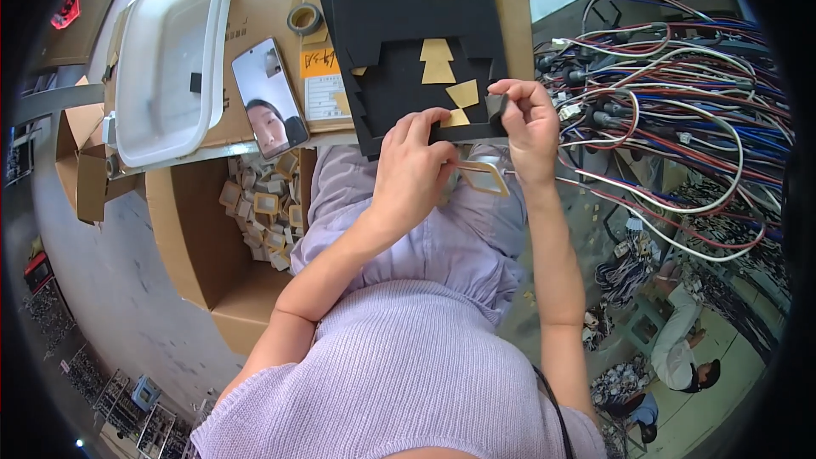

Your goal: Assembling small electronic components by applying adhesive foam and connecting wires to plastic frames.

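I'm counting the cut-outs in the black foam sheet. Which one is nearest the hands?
The lowest cut-out, by the sheet's bottom edge, between the left hand and right hand. The others sit higher up the sheet.

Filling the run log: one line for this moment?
left hand: on black foam sheet | right hand: pinching small dark foam piece

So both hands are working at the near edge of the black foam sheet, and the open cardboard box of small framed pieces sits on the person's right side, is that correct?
Not quite. In the head view the cardboard box of small framed pieces sits on the person's left side, not the right. The rest holds: the left hand and right hand are both at the near edge of the black foam sheet.
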`<action>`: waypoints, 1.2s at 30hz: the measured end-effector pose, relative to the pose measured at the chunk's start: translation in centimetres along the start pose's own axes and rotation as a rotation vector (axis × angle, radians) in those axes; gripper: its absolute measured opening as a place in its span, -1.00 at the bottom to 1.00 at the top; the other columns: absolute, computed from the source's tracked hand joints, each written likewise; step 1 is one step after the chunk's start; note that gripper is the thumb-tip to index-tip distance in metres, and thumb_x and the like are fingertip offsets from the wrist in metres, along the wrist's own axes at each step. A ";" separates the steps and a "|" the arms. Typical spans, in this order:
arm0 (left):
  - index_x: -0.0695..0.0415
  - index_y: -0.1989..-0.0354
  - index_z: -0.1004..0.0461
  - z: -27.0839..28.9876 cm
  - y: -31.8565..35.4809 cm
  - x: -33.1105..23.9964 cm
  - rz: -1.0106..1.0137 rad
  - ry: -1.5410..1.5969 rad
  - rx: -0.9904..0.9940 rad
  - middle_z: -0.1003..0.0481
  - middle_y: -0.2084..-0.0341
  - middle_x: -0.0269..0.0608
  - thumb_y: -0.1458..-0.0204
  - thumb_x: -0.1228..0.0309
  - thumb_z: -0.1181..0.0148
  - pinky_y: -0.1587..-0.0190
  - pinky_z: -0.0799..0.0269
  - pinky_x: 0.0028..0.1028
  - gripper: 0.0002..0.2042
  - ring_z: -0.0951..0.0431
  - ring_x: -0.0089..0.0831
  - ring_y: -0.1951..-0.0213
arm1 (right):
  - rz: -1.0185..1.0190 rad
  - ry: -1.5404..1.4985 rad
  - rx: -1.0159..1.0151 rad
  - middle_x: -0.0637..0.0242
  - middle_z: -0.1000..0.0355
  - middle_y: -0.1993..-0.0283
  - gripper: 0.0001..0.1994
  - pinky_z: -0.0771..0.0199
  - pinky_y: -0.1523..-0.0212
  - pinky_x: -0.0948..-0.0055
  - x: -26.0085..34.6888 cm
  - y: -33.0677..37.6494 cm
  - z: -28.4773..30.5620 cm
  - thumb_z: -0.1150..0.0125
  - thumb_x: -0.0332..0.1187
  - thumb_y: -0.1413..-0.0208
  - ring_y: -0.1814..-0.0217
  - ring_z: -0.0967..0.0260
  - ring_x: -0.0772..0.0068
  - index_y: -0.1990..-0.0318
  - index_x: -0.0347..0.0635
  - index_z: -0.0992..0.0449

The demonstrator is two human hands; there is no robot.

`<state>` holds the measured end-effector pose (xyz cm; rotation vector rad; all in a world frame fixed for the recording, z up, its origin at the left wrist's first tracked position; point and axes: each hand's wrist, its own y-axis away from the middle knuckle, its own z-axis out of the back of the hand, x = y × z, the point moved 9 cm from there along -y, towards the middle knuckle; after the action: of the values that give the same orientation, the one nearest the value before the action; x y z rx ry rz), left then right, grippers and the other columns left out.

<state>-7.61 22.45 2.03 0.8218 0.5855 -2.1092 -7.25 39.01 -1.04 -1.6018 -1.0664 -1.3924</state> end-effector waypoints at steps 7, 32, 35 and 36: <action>0.12 0.48 -0.52 -0.2 -0.4 0.1 -0.058 0.011 0.005 -0.40 -0.04 -0.19 0.27 0.55 -0.33 -0.10 -0.26 -0.16 -0.86 -0.35 -0.09 -0.08 | -0.099 -0.001 0.030 0.40 -0.40 0.28 -0.96 -0.39 0.22 0.69 -0.9 -1.2 0.1 -0.05 -0.53 -0.22 0.27 -0.38 0.68 0.25 -0.23 -0.32; 0.23 0.38 -0.55 -2.7 1.5 -1.9 0.428 0.926 0.565 -0.29 -0.15 -0.20 -0.04 0.41 -0.29 0.32 -0.44 -0.60 -0.86 -0.48 -0.66 0.32 | -0.198 0.253 -0.091 0.35 -0.43 0.21 -0.79 -0.40 0.18 0.63 7.0 11.3 1.6 -0.25 -0.54 -0.09 0.22 -0.37 0.63 0.13 -0.32 -0.43; 0.22 0.38 -0.55 -3.0 1.8 -1.7 0.452 0.960 0.544 -0.28 -0.16 -0.18 -0.04 0.39 -0.29 0.34 -0.44 -0.62 -0.86 -0.49 -0.68 0.33 | -0.179 0.204 -0.065 0.34 -0.42 0.21 -0.76 -0.39 0.15 0.61 7.8 11.5 1.3 -0.26 -0.53 -0.08 0.22 -0.37 0.62 0.10 -0.31 -0.42; 0.22 0.37 -0.55 -3.2 1.8 -1.8 0.458 0.993 0.540 -0.28 -0.16 -0.18 -0.05 0.38 -0.29 0.35 -0.44 -0.63 -0.85 -0.49 -0.68 0.33 | -0.169 0.203 -0.051 0.35 -0.41 0.21 -0.75 -0.39 0.14 0.61 8.0 11.6 1.1 -0.26 -0.53 -0.08 0.20 -0.36 0.62 0.08 -0.31 -0.41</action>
<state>-4.16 24.32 0.87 2.1169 0.2407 -1.3319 4.37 36.63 6.60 -1.3967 -1.0705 -1.6679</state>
